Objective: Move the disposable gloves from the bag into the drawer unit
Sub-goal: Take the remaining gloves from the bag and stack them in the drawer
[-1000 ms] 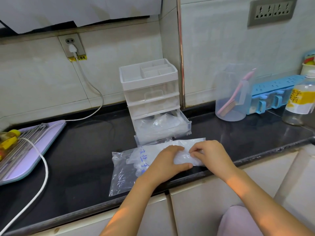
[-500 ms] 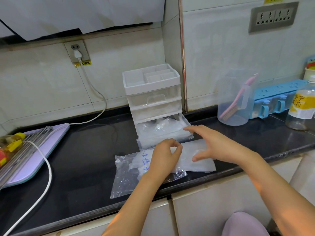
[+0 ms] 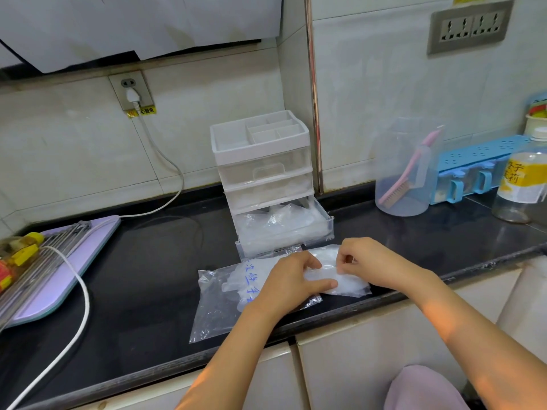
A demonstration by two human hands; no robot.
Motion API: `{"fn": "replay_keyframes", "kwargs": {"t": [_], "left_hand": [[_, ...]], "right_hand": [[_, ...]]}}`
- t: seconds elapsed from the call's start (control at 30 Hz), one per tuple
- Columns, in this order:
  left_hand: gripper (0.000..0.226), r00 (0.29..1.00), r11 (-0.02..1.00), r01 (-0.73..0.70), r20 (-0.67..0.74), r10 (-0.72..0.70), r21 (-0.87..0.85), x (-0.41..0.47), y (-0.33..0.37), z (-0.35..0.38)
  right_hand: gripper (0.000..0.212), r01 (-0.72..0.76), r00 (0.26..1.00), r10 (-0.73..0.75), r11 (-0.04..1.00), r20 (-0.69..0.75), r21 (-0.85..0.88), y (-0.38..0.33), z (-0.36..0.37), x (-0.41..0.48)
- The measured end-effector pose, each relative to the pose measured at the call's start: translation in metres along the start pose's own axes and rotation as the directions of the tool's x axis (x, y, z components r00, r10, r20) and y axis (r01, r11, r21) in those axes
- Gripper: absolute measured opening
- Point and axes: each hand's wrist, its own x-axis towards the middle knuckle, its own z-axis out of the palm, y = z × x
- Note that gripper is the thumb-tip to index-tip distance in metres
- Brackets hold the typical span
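A clear plastic bag (image 3: 220,303) with blue writing lies flat on the black counter near its front edge. A stack of thin translucent gloves (image 3: 344,281) sticks out of its right end. My left hand (image 3: 288,284) presses on the bag's mouth and the gloves. My right hand (image 3: 373,263) pinches the top of the glove stack with thumb and fingers. Just behind stands a white and clear drawer unit (image 3: 263,170); its bottom drawer (image 3: 322,229) is pulled out and holds crumpled gloves (image 3: 281,221).
A lilac board (image 3: 88,250) with a metal rack sits at the left, and a white cable (image 3: 80,315) runs across the counter. On the right stand a clear jug with a pink brush (image 3: 404,170), a blue box (image 3: 479,167) and a labelled bottle (image 3: 521,184).
My right hand came back from the open drawer to the glove stack and now pinches it. My left hand lowered flat onto the bag's mouth.
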Motion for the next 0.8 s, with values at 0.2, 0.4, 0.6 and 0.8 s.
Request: {"fn": "replay_keyframes", "kwargs": {"t": [0.2, 0.4, 0.6, 0.8], "left_hand": [[0.024, 0.997, 1.000, -0.002, -0.077, 0.002, 0.007, 0.006, -0.003, 0.004], [0.014, 0.988, 0.995, -0.009, -0.151, -0.005, -0.096, 0.008, -0.005, 0.004], [0.019, 0.984, 0.986, -0.016, -0.175, -0.014, -0.167, 0.010, -0.005, 0.002], [0.020, 0.985, 0.979, -0.011, -0.170, -0.025, -0.204, 0.010, -0.005, 0.001]], "right_hand": [[0.006, 0.059, 0.990, -0.031, 0.977, -0.136, 0.204, -0.011, -0.017, 0.001], [0.016, 0.032, 0.994, -0.009, 0.979, -0.113, 0.203, -0.008, -0.022, 0.007], [0.076, 0.087, 0.986, -0.114, 0.973, 0.120, 0.213, -0.008, -0.033, -0.003], [0.039, 0.180, 0.977, -0.181, 0.983, -0.115, -0.018, -0.008, -0.030, 0.006]]}}
